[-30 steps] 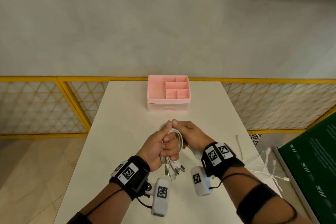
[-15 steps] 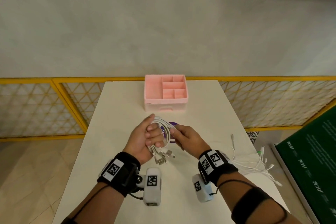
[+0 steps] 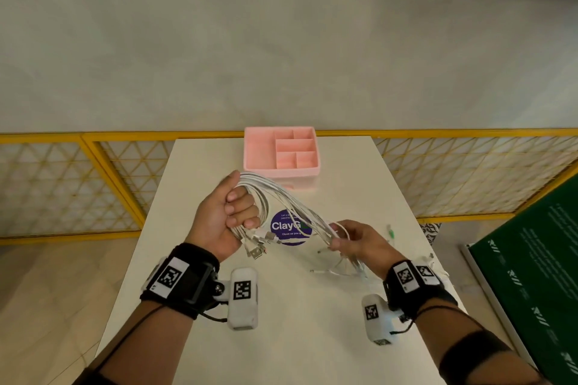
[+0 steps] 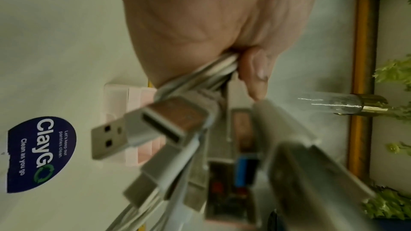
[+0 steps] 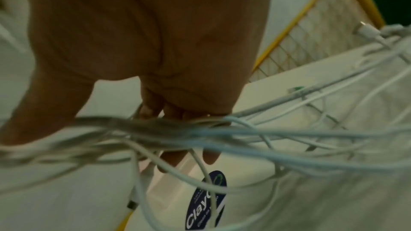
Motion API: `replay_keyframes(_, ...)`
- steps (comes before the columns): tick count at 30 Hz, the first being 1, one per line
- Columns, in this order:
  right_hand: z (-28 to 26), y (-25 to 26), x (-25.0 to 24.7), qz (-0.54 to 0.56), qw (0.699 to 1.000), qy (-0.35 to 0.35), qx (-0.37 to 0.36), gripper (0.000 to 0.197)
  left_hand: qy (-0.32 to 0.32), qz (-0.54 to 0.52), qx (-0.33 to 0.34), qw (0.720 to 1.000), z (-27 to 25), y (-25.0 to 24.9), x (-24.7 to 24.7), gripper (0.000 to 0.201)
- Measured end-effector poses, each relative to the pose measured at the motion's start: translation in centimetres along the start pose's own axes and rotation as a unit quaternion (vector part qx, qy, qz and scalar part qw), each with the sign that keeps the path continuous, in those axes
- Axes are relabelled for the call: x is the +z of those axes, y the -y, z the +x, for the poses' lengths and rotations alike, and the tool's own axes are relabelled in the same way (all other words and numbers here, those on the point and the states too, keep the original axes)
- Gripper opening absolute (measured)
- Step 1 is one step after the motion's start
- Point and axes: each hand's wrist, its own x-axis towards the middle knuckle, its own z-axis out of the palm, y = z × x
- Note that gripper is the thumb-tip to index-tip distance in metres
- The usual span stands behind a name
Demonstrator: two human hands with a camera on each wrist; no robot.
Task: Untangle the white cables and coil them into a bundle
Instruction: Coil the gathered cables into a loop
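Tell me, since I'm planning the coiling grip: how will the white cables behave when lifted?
Likely floppy: the thin white cables sag between the left hand and the right hand. Probably tangle-prone, as strands cross loosely. The metal USB plugs dangle and may swing.

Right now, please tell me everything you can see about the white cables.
The white cables are thin, smooth, plastic-looking cords. The left hand grips them in a fist, metal USB plugs hanging below it. They arch across to the right hand, whose fingers hold them loosely. The loose ends trail tangled onto the white table.
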Motion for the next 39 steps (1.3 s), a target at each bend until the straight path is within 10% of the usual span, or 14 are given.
replay_keyframes(5,0.5,-0.4,-0.1,0.138,0.986,-0.093,0.030,0.015,0.001,0.015,0.000,1.000,-0.3,-0.2,0.3,0.050)
replay_keyframes(10,1.8,1.2,-0.9,-0.109,0.957,-0.265,-0.054,0.015,-0.015,0.003,0.004,1.000,-0.6,0.1,-0.9,0.050)
replay_keyframes(13,1.9,2.2,-1.2,-0.158,0.951,-0.261,-0.054,0.009,-0.016,-0.027,0.018,0.999,-0.7,-0.3,-1.6,0.051)
replay_keyframes(17,1.6,2.4,-1.9,0.132,0.973,-0.187,0.000,0.010,-0.018,-0.052,0.037,0.998,-1.0,-1.3,-2.1,0.052)
replay_keyframes(26,0.1,1.0,-5.5,-0.054,0.991,-0.113,0.040,0.044,-0.039,-0.078,0.055,0.995,-1.2,-2.4,-2.1,0.054)
replay_keyframes(35,-1.4,5.5,-10.2,0.004,0.979,-0.200,-0.045,0.019,-0.017,-0.054,0.041,0.998,-1.4,-2.0,-1.3,0.055)
replay_keyframes(39,-1.5,7.4,-10.9,0.100,0.983,-0.141,-0.068,0.055,-0.013,-0.069,0.057,0.996,-1.2,-2.1,-1.2,0.055)
